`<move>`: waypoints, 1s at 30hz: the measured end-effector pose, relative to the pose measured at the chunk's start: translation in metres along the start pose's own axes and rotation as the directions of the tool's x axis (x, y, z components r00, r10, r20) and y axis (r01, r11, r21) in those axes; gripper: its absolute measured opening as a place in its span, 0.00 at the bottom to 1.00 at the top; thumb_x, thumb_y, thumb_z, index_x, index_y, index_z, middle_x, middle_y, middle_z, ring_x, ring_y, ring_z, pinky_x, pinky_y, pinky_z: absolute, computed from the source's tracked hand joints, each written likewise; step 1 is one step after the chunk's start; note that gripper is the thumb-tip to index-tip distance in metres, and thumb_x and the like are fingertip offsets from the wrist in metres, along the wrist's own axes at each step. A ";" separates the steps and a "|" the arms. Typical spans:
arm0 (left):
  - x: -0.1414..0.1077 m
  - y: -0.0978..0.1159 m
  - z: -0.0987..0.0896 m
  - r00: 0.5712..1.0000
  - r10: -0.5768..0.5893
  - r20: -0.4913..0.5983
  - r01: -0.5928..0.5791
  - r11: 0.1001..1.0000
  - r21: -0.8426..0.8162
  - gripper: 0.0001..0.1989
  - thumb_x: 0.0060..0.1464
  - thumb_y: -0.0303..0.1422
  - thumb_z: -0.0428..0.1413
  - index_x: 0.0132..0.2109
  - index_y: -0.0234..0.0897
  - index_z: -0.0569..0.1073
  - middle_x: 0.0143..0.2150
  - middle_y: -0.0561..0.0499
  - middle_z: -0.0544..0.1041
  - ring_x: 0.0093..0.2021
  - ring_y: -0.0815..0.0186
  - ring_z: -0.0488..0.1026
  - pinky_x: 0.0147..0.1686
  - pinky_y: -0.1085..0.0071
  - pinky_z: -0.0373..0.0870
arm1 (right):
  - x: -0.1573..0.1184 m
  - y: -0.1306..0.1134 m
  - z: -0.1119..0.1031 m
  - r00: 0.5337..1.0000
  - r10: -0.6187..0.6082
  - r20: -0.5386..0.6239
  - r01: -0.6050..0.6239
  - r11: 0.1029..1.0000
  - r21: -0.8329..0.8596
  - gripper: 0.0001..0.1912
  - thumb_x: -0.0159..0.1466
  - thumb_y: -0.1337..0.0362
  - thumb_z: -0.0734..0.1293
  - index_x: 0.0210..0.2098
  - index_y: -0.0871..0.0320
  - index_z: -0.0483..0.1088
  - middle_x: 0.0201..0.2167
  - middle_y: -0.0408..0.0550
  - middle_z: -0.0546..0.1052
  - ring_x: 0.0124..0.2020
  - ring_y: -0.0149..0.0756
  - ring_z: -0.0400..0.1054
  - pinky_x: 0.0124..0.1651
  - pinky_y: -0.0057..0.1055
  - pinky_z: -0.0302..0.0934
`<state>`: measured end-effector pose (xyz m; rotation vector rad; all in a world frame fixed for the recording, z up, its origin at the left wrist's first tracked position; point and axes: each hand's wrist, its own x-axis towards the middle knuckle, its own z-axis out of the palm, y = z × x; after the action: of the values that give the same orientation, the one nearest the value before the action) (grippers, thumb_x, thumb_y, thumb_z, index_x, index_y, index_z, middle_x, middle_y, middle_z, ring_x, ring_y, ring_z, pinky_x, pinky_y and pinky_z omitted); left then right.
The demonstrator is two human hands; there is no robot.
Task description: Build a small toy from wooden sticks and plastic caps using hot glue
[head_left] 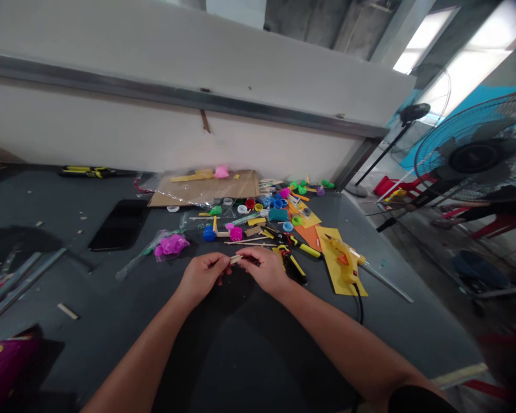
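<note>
Between my two hands, just above the dark tabletop, are short pale wooden sticks (236, 259); their exact number is too small to tell. My left hand (206, 274) pinches the left end with thumb and fingers. At the other end, my right hand (264, 268) closes its fingertips on the same sticks. Pliers with yellow and black handles (294, 265) lie right beside my right hand. Beyond the hands are thin wooden sticks (251, 243), a pink cap (236, 233) and a blue cap (208, 232). A crumpled purple piece (172, 245) in clear plastic rests to the left.
A yellow glue gun (347, 267) lies on yellow sheets (333, 275) at right, its black cord running off the front. A phone (119, 225) lies at left. Cardboard (206, 192) sits at the back near a white partition (163, 126). A fan (477, 158) stands beyond the table.
</note>
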<state>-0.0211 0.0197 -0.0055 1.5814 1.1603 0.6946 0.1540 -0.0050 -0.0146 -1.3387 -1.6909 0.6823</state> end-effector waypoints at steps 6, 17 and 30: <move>-0.003 -0.001 0.000 0.999 -0.016 -0.049 0.021 0.993 0.112 0.18 0.53 0.45 0.49 0.33 0.37 0.75 0.28 0.52 0.77 0.21 0.70 0.67 0.22 0.74 0.63 | -0.001 0.004 0.001 0.999 0.029 -0.025 -0.028 0.999 0.025 0.11 0.57 0.63 0.66 0.40 0.53 0.74 0.36 0.45 0.78 0.36 0.34 0.72 0.38 0.30 0.68; -0.004 0.000 0.005 0.975 0.139 -0.173 -0.131 0.990 0.055 0.18 0.47 0.39 0.56 0.46 0.39 0.73 0.38 0.49 0.76 0.32 0.66 0.72 0.27 0.73 0.69 | 0.000 0.002 0.003 0.994 0.106 -0.019 -0.101 0.981 0.166 0.10 0.57 0.63 0.66 0.39 0.53 0.73 0.33 0.45 0.77 0.30 0.33 0.72 0.30 0.28 0.68; -0.007 0.000 0.006 0.913 0.350 -0.208 -0.234 0.869 0.436 0.09 0.53 0.37 0.52 0.37 0.41 0.75 0.36 0.51 0.78 0.35 0.65 0.73 0.37 0.72 0.67 | 0.000 -0.002 0.010 0.987 0.162 0.016 -0.157 0.916 0.369 0.09 0.56 0.61 0.66 0.36 0.56 0.73 0.26 0.42 0.75 0.24 0.29 0.70 0.25 0.24 0.67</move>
<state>-0.0185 0.0113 -0.0066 2.0924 1.3444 0.9505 0.1446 -0.0043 -0.0174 -1.2122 -1.3638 1.0275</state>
